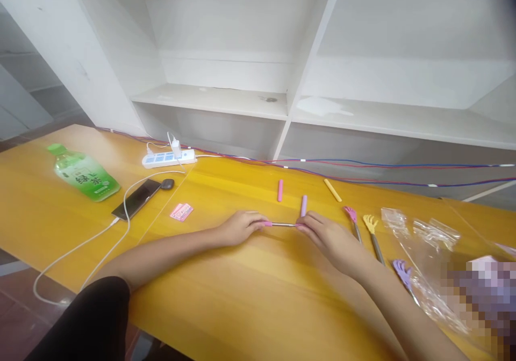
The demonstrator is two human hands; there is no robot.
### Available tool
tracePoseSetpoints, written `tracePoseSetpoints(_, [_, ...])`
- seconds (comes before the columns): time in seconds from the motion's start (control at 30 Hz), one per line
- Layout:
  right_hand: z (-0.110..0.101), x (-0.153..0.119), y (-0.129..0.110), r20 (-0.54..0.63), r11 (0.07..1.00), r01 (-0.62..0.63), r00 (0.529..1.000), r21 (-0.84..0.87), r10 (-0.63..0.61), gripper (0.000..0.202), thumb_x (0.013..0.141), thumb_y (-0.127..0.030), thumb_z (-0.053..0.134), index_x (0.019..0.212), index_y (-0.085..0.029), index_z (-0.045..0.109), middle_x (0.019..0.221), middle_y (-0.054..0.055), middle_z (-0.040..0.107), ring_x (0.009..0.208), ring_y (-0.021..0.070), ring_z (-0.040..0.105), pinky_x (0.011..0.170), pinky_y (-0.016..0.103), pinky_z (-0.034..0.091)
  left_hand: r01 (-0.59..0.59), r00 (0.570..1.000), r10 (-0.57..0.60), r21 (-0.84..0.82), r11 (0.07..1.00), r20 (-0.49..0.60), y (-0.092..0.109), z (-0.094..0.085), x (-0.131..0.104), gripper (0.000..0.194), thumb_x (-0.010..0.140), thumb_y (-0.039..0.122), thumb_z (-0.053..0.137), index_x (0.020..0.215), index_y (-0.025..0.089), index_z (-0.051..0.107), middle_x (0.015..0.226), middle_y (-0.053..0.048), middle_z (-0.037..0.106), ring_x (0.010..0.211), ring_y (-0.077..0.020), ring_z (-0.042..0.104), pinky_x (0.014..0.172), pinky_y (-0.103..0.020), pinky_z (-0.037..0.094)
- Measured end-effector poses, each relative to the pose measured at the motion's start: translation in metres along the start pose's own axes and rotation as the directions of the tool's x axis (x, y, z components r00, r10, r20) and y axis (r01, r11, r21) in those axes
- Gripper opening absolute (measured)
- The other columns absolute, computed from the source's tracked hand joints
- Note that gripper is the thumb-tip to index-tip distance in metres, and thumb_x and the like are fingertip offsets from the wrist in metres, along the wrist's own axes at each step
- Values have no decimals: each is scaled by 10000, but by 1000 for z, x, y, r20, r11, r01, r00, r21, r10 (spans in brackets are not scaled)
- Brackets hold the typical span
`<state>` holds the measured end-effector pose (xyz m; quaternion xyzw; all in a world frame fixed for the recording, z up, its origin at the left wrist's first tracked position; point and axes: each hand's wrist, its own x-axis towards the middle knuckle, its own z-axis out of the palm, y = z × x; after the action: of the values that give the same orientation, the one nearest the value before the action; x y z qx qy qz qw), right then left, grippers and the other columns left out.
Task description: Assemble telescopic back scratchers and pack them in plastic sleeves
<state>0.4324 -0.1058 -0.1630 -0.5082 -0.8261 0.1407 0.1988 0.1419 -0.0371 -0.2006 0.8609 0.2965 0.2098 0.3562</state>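
A thin metal rod [283,224] with pink at both ends, apparently a back scratcher like those alongside, lies level between my hands. My left hand [241,228] pinches its left pink end. My right hand [322,237] grips the other end, and the fingers hide most of that tip. Just behind my right fingers lies a purple handle sleeve [303,205]. A pink handle sleeve [280,190] and a yellow handle sleeve [332,190] lie farther back. Right of my right hand are hand-shaped back scratchers: pink [351,216], yellow [371,225] and purple [402,273].
Clear plastic bags [435,235] lie at the right. On the left are a green tea bottle [84,173], a phone [139,199] with a white cable, a small dark object [167,184], pink cards [181,211] and a power strip [167,158]. White shelves [217,100] stand behind the table.
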Motion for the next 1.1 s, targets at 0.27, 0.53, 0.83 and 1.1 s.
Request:
tracePoseSetpoints(0.27, [-47, 8, -47, -162, 941, 80, 977, -327, -139, 428, 1160, -453, 276, 1129, -215, 630, 1004, 81, 632, 826, 180, 606, 690, 274, 441, -123, 974, 219, 669, 733, -60, 93, -83, 8, 406, 1116, 453, 385, 1178, 204, 699, 994, -59, 669, 840, -178, 632, 712, -283, 434])
tracePoseSetpoints(0.53, [-83, 24, -70, -346, 906, 176, 883, -385, -318, 299, 1146, -293, 368, 1288, -242, 627, 1089, 73, 654, 868, 156, 610, 724, 267, 442, -123, 877, 439, 790, 601, -198, 110, -103, 12, 355, 1118, 415, 404, 1031, 246, 704, 804, -5, 547, 623, -132, 489, 562, -306, 267])
tracePoseSetpoints(0.83, [-67, 31, -69, -500, 820, -1, 792, -573, -349, 224, 1103, -234, 502, 1151, -248, 721, 1013, 67, 648, 908, 181, 560, 623, 282, 296, -113, 798, 569, 877, 467, -200, 91, -82, 24, 198, 1085, 239, 481, 989, 214, 653, 823, -19, 585, 727, -169, 514, 607, -338, 310])
tracePoseSetpoints(1.1, [-69, 36, -73, -530, 847, 64, 754, -528, -388, 199, 1103, -289, 560, 974, -221, 696, 807, 34, 623, 751, 163, 513, 697, 309, 346, -110, 759, 627, 913, 392, -178, 99, -98, 23, 240, 1092, 293, 490, 944, 181, 642, 913, -57, 688, 870, -209, 526, 746, -349, 379])
